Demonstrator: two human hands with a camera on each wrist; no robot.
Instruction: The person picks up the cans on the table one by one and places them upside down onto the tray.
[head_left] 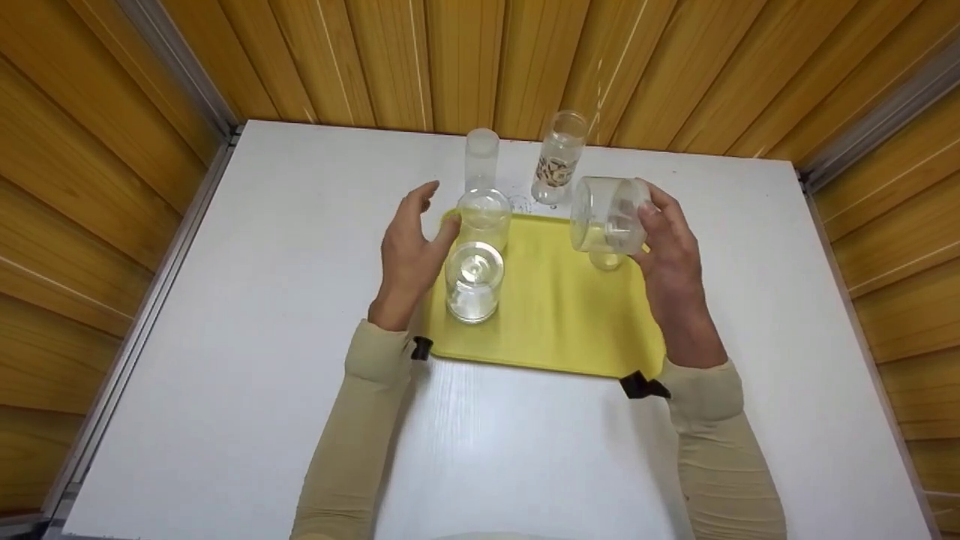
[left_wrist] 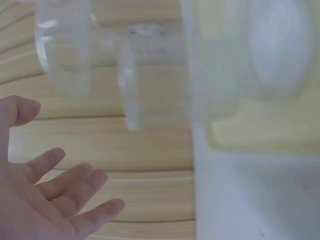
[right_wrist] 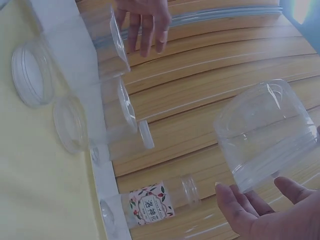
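My right hand (head_left: 671,266) grips a clear plastic jar (head_left: 609,216) and holds it raised, tilted on its side, over the right part of the yellow tray (head_left: 555,330). In the right wrist view the fingers (right_wrist: 245,202) are at one end of it. My left hand (head_left: 409,251) is empty, thumb and fingers spread, just left of two clear containers. The nearer container (head_left: 474,289) stands on the tray's left side; behind it stands another clear container (head_left: 486,214). The left wrist view is blurred but shows the loose left fingers (left_wrist: 75,192) apart from the containers.
Behind the tray, a narrow clear bottle (head_left: 481,157) and a clear bottle with a printed label (head_left: 555,171) stand on the white table (head_left: 247,300). A small round clear shape (head_left: 606,259) shows below the raised jar. Wood-patterned panels (head_left: 465,67) enclose the table.
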